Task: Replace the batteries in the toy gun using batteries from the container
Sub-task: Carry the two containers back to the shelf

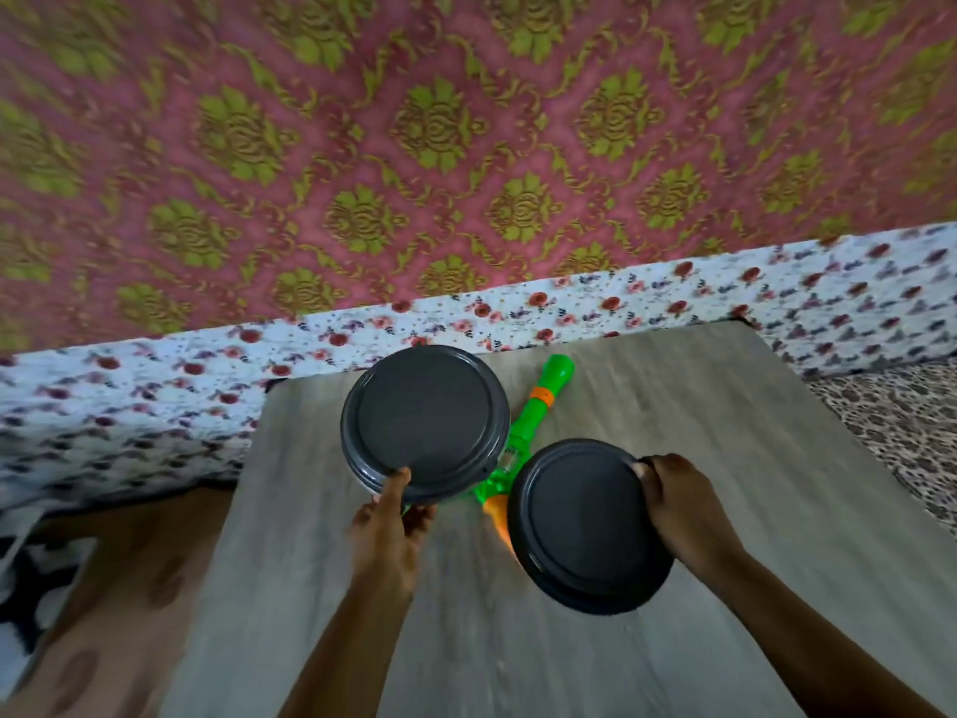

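Two round dark grey lidded containers are over the grey wooden table [725, 484]. My left hand [388, 531] grips the near rim of the left container [424, 424]. The right container [585, 526] is held at its right rim by my right hand [683, 510]. Between and under them lies the green toy gun [538, 406], barrel pointing away, its orange handle [497, 515] partly hidden by the right container. Both lids are on, so no batteries show.
A white floral sheet [673, 298] borders the table's far side, with a pink and green patterned cloth [414, 147] beyond. A leopard-print fabric [890, 422] lies at the right. A brown floor area [119, 588] lies left of the table.
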Available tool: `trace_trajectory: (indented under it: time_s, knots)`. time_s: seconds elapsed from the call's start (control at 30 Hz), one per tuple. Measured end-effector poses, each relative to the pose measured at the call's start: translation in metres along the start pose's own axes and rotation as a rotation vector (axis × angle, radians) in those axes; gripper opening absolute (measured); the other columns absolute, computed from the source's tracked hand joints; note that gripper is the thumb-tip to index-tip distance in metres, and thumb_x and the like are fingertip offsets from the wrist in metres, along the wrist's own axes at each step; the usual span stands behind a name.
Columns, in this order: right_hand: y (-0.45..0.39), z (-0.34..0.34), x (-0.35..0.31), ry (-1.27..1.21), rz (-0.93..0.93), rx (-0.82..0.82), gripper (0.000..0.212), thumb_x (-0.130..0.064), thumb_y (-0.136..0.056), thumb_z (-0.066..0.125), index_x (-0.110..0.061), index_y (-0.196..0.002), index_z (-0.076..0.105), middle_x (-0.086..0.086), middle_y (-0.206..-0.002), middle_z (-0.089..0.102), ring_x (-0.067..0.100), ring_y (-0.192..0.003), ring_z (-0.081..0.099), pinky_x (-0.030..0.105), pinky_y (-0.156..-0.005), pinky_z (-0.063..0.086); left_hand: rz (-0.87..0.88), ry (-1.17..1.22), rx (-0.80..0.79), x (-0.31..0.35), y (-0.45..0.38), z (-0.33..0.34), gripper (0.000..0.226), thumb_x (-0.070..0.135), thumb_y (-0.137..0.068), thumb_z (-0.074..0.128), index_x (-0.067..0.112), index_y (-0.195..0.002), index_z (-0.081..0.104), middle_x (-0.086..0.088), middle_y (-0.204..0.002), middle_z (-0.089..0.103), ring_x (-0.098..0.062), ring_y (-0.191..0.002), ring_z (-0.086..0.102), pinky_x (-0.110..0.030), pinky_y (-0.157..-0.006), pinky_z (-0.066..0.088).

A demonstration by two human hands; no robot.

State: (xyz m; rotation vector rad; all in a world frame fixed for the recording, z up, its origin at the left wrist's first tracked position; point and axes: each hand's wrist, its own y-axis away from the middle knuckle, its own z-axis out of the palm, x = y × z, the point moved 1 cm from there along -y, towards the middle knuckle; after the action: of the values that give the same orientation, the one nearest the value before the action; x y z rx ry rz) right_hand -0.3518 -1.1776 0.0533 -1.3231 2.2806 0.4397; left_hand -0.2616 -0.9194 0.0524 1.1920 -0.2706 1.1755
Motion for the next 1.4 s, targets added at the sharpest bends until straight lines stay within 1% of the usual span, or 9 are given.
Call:
trace_trajectory:
  time_s: [0.37, 0.47, 0.6, 0.77, 0.93, 1.03, 1.17, 1.3, 1.4]
  knots:
    - [-0.023, 0.015, -0.034, 0.033, -0.176, -0.050, 0.030, -0.017, -0.096, 0.039, 0.001, -0.099, 0.063, 0.022, -0.097, 0.058, 0.037, -0.088, 0.056, 0.028, -0.068, 0.030, 0.047, 0.060, 0.131, 0.012, 0.016, -0.041, 0.012, 0.010, -0.090, 0.059, 0.003, -0.099, 0.058, -0.015, -0.095, 0.063, -0.023, -0.082, 0.062, -0.029, -0.060, 0.055]
    - [-0.028, 0.029, -0.049, 0.020, -0.204, -0.092, 0.030, -0.018, -0.096, 0.040, 0.002, -0.097, 0.062, 0.022, -0.097, 0.058, 0.037, -0.088, 0.055, 0.030, -0.068, 0.031, 0.071, 0.064, 0.174, 0.018, 0.024, -0.061, 0.007, 0.011, -0.090, 0.058, 0.004, -0.091, 0.057, -0.015, -0.093, 0.061, -0.023, -0.081, 0.061, -0.031, -0.067, 0.050]
    - [-0.028, 0.052, -0.082, -0.014, -0.253, -0.121, 0.028, -0.016, -0.095, 0.044, 0.006, -0.092, 0.061, 0.027, -0.096, 0.058, 0.041, -0.091, 0.056, 0.037, -0.073, 0.038, 0.129, 0.065, 0.235, 0.032, 0.035, -0.098, 0.009, 0.012, -0.092, 0.055, 0.006, -0.086, 0.057, -0.013, -0.088, 0.062, -0.021, -0.079, 0.061, -0.026, -0.062, 0.053]
    - [-0.017, 0.086, -0.145, -0.021, -0.369, -0.157, 0.028, -0.016, -0.094, 0.045, 0.009, -0.088, 0.058, 0.031, -0.092, 0.059, 0.044, -0.088, 0.057, 0.041, -0.072, 0.039, 0.214, 0.141, 0.286, 0.065, 0.040, -0.156, 0.012, 0.011, -0.092, 0.053, 0.011, -0.103, 0.057, -0.009, -0.099, 0.064, -0.020, -0.088, 0.061, -0.024, -0.057, 0.058]
    - [0.009, 0.125, -0.207, 0.035, -0.430, -0.185, 0.032, -0.016, -0.095, 0.042, 0.010, -0.089, 0.058, 0.031, -0.097, 0.059, 0.043, -0.093, 0.056, 0.040, -0.075, 0.038, 0.253, 0.201, 0.384, 0.107, 0.039, -0.218, 0.007, 0.007, -0.091, 0.055, 0.014, -0.089, 0.055, -0.010, -0.086, 0.066, -0.021, -0.080, 0.064, -0.030, -0.058, 0.059]
    - [0.033, 0.153, -0.243, 0.048, -0.459, -0.199, 0.032, -0.020, -0.096, 0.040, 0.003, -0.086, 0.060, 0.024, -0.094, 0.060, 0.038, -0.088, 0.056, 0.037, -0.072, 0.037, 0.237, 0.203, 0.407, 0.135, 0.035, -0.264, 0.006, 0.012, -0.090, 0.057, 0.012, -0.085, 0.053, -0.004, -0.059, 0.068, -0.013, -0.050, 0.065, -0.023, -0.045, 0.052]
    - [0.079, 0.192, -0.298, -0.021, -0.415, -0.225, 0.029, -0.019, -0.096, 0.041, -0.003, -0.077, 0.056, 0.023, -0.091, 0.060, 0.031, -0.076, 0.051, 0.031, -0.066, 0.031, 0.285, 0.244, 0.362, 0.184, 0.035, -0.327, 0.007, 0.007, -0.090, 0.055, 0.013, -0.086, 0.058, -0.008, -0.080, 0.067, -0.020, -0.073, 0.059, -0.031, -0.064, 0.047]
    - [0.124, 0.237, -0.375, -0.023, -0.446, -0.290, 0.033, -0.020, -0.096, 0.041, 0.003, -0.083, 0.061, 0.021, -0.087, 0.060, 0.029, -0.071, 0.049, 0.034, -0.064, 0.035, 0.319, 0.260, 0.371, 0.238, 0.042, -0.410, 0.004, 0.007, -0.091, 0.053, 0.007, -0.093, 0.057, -0.011, -0.079, 0.064, -0.020, -0.068, 0.058, -0.028, -0.055, 0.049]
    - [0.151, 0.258, -0.427, -0.020, -0.499, -0.297, 0.036, -0.019, -0.097, 0.041, -0.008, -0.063, 0.050, 0.009, -0.067, 0.050, 0.026, -0.063, 0.047, 0.035, -0.057, 0.033, 0.333, 0.237, 0.405, 0.271, 0.046, -0.464, 0.004, 0.008, -0.091, 0.055, 0.007, -0.087, 0.056, -0.013, -0.078, 0.059, -0.019, -0.064, 0.058, -0.023, -0.051, 0.053]
